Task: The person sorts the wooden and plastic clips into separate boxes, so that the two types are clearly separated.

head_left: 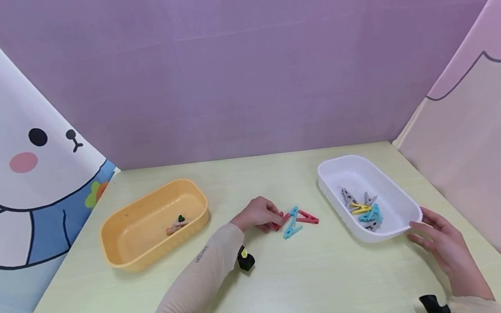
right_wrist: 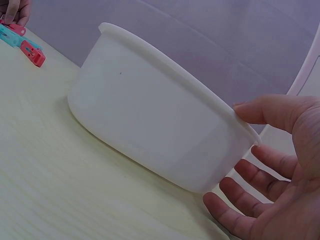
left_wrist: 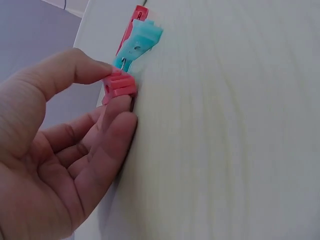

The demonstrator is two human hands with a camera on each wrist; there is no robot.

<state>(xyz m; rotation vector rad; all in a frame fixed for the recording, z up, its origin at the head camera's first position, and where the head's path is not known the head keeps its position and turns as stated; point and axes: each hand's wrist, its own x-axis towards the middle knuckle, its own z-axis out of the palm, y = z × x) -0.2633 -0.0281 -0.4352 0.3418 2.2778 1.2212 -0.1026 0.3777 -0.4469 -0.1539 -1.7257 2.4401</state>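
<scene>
In the head view my left hand (head_left: pixel 260 215) is over the middle of the table, pinching a red clothespin (left_wrist: pixel 120 87) between thumb and fingers. Beside that clip lie a blue clothespin (head_left: pixel 292 224) and another red clothespin (head_left: pixel 309 217). My right hand (head_left: pixel 445 243) holds the near right corner of a white plastic basin (head_left: pixel 397 235). The right wrist view has the thumb on its rim and the fingers against the outer wall. Inside the basin are grey clothespins (head_left: pixel 347 196), a yellow clothespin (head_left: pixel 361 209) and a blue clothespin (head_left: pixel 371 214).
A yellow plastic basin (head_left: pixel 149 202) stands on the left of the table (head_left: pixel 259 282). Small wood-coloured clips (head_left: pixel 177 227), one with a dark green heart, lie inside it. A purple backdrop (head_left: pixel 245 79) rises behind the table, and printed cloths flank both sides.
</scene>
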